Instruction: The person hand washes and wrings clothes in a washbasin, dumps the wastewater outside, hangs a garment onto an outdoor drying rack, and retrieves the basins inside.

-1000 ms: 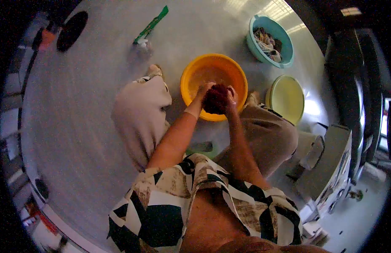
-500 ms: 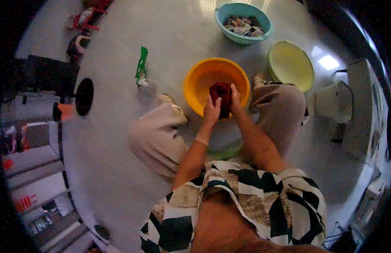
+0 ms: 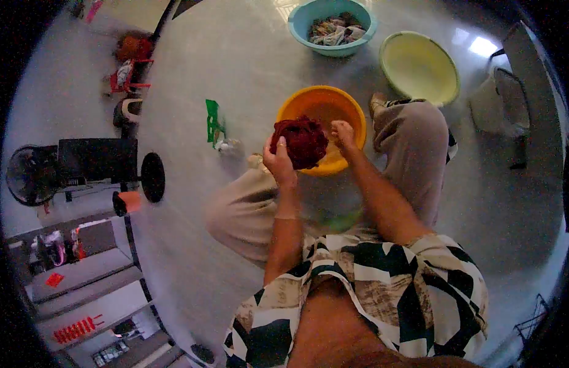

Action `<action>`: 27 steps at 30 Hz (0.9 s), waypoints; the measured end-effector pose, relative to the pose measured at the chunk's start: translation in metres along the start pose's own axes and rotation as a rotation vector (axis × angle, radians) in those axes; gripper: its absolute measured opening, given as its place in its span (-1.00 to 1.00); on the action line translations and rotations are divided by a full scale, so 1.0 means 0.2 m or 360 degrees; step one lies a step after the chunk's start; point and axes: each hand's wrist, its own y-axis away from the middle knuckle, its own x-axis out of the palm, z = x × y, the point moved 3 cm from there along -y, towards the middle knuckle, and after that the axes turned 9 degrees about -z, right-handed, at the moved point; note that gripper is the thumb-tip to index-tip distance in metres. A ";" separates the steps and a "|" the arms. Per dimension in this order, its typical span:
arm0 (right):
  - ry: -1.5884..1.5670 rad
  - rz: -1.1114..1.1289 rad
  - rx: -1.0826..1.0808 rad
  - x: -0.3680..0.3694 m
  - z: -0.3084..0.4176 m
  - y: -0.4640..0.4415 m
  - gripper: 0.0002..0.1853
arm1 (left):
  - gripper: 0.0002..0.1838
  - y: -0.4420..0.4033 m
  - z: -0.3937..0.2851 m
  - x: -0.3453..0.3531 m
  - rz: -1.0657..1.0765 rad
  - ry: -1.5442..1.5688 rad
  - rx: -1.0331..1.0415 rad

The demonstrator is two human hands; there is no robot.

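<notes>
A bunched dark red cloth (image 3: 301,142) rests in my left hand (image 3: 281,161), over the left part of the orange basin (image 3: 324,92). My left fingers and thumb grip its lower left side. My right hand (image 3: 344,134) is apart from the cloth, above the basin's right side, with its fingers curled in; whether anything small is inside them is hidden. The basin stands on the floor between my legs.
A light blue basin (image 3: 295,32) holding crumpled cloths stands beyond. The pale yellow basin (image 3: 419,67) sits at its right. A green packet (image 3: 212,121) and a clear bag (image 3: 230,148) lie on the left. A standing fan (image 3: 32,175) and shelves (image 3: 88,276) are farther left.
The red cloth has moved left with my left hand and looks more spread out. My right hand has let go of it. The view has turned, bringing the fan and shelves into sight.
</notes>
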 end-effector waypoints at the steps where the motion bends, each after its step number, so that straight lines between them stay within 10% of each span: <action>1: -0.0012 -0.0044 -0.0129 0.01 0.00 -0.02 -0.60 | -0.61 -0.03 -0.04 -0.01 -0.0024 0.0020 -0.0029; 8: -0.0183 0.0991 -0.0714 0.31 0.21 0.20 -0.54 | -0.66 -0.17 -0.22 0.02 0.0507 -0.0348 0.0541; 13: 0.0189 0.0486 -0.0829 0.22 0.36 0.20 -0.86 | -0.67 -0.24 -0.28 0.02 0.0585 -0.0827 0.0781; 20: -0.0485 0.0507 -0.0303 0.22 0.57 0.29 -0.77 | -0.65 -0.28 -0.25 0.10 0.0672 -0.0662 0.0686; 27: 0.0484 0.0197 -0.0835 0.07 0.49 0.15 -0.65 | -0.56 -0.36 -0.17 0.23 0.1013 -0.0876 0.1031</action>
